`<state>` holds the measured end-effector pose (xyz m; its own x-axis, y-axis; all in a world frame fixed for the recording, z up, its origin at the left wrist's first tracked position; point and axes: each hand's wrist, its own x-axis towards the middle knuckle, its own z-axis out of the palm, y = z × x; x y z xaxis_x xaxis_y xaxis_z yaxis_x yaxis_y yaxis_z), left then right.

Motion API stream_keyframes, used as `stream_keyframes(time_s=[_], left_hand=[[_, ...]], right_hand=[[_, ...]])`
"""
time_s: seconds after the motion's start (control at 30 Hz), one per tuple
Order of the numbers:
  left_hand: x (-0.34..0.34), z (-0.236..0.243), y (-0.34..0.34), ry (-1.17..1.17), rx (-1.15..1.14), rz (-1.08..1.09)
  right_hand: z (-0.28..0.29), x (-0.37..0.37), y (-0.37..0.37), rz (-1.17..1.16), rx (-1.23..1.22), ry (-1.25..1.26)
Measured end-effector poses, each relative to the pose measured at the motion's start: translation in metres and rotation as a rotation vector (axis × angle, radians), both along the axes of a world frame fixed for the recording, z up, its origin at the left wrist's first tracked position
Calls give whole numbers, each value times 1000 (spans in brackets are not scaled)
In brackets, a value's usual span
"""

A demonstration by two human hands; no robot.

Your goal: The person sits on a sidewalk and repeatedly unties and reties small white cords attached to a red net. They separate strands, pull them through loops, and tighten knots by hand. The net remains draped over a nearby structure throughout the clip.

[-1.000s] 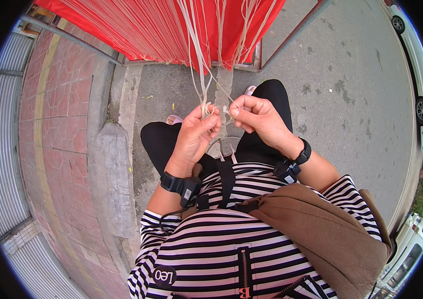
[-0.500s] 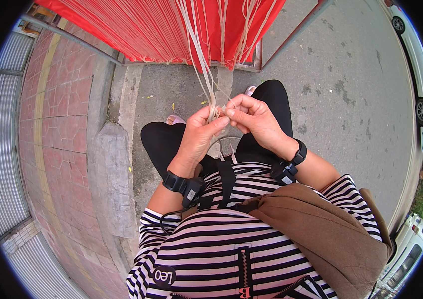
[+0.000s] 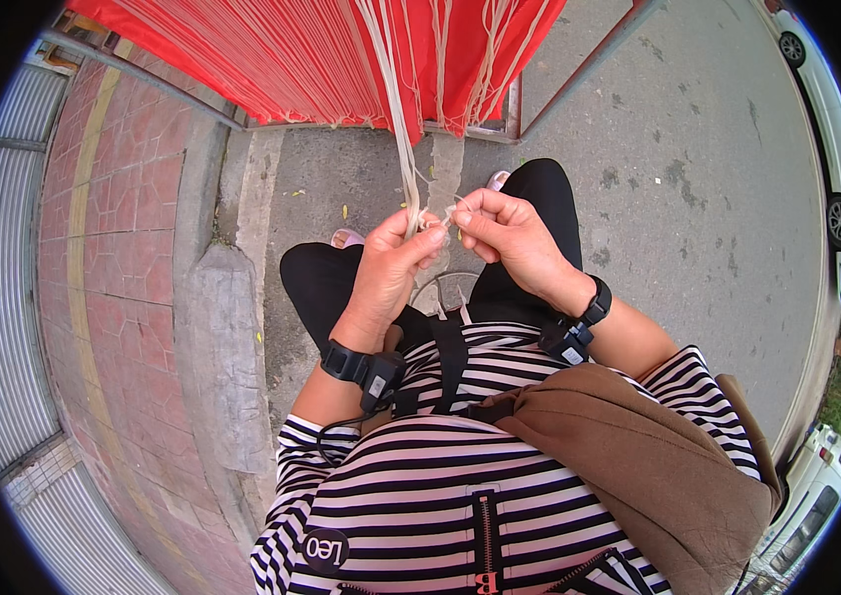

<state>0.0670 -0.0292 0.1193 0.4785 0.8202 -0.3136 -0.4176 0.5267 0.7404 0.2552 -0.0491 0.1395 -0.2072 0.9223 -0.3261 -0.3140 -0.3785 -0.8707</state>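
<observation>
My left hand [image 3: 391, 260] is closed round the lower end of a bundle of pale cords [image 3: 404, 149], which runs up taut to the fringe over the red cloth [image 3: 430, 69]. Its thumb and forefinger pinch together near a small knotted part. In my right hand [image 3: 521, 248], thumb and forefinger pinch a thin cord end [image 3: 449, 213] at the right of that knot. A short stretch of cord spans the small gap between my fingertips. Both hands are above my lap, and the exact form of the knot is too small to tell.
A metal frame [image 3: 579, 79] surrounds the hanging cloth, with more loose cords [image 3: 490, 59] at its right. Left of me are a kerb [image 3: 227, 357] and red paving [image 3: 133, 297]. Grey road lies at the right, with parked white cars [image 3: 822, 109] beyond.
My hands have drawn slightly apart, the right one to the right and the left one a little left. Cords that were spread above my left hand now run together in a tighter bundle.
</observation>
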Motion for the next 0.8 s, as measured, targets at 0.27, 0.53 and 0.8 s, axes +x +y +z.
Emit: stream_keyframes(time_s=[0.27, 0.53, 0.8], left_hand=[[-7, -4, 2, -82, -20, 0], [-13, -5, 2, -130, -62, -29], [-14, -3, 3, -159, -52, -14]], right_hand=[[8, 8, 2, 32, -9, 8], [10, 18, 8, 78, 8, 44], [16, 29, 12, -19, -10, 212]])
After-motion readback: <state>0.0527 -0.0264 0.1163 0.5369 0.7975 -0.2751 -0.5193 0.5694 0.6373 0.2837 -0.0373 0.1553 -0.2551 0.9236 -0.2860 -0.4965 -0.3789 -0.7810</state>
